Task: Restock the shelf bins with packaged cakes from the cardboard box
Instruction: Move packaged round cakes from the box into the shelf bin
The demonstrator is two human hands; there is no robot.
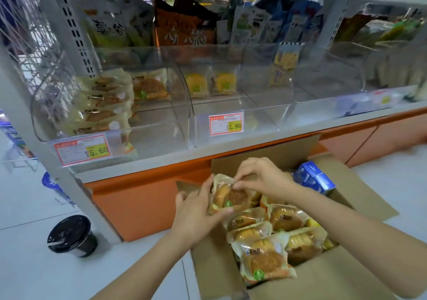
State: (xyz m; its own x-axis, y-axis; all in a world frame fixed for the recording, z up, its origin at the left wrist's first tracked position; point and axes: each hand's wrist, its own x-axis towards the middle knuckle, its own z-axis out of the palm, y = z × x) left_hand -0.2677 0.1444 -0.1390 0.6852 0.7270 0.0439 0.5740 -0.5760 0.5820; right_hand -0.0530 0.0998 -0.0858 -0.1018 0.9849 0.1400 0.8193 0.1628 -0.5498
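White-tiled shop floor [27, 207] below, grey metal shelf [208, 158] behind, orange base panel [143, 207] beneath it. Far left on the floor: black lidded cup [71, 236], upright, near the foot of the shelf post. Above, inside the clear left bin [161, 133]: stacked cakes [101, 105] of the brown kind filling the left half, with one more propped at the back. Price tag 15.60 [83, 149] clipped to the front. Next along, the middle bin [254, 114], with two yellow cakes [210, 81] standing against the back wall and price tag 12.80 [226, 124] on the front. Further right, more clear bins [323, 80], contents too blurred to tell. Large snack bags [184, 27] on the tier behind.

Lower centre, over the open cardboard box [323, 281] in front of the shelf: left hand [196, 216] gripping the held cake [228, 198] by its left edge, fingers up along the side, thumb curled along the lower edge. Right hand [258, 175] pinching the top of the same wrapper between thumb and fingertips. Held cake at the box's far left corner, face tilted toward the camera. Below and right of it, loose cakes [265, 258] piled inside the box, brown with a green mark. At the far right corner, blue cartons [312, 179].
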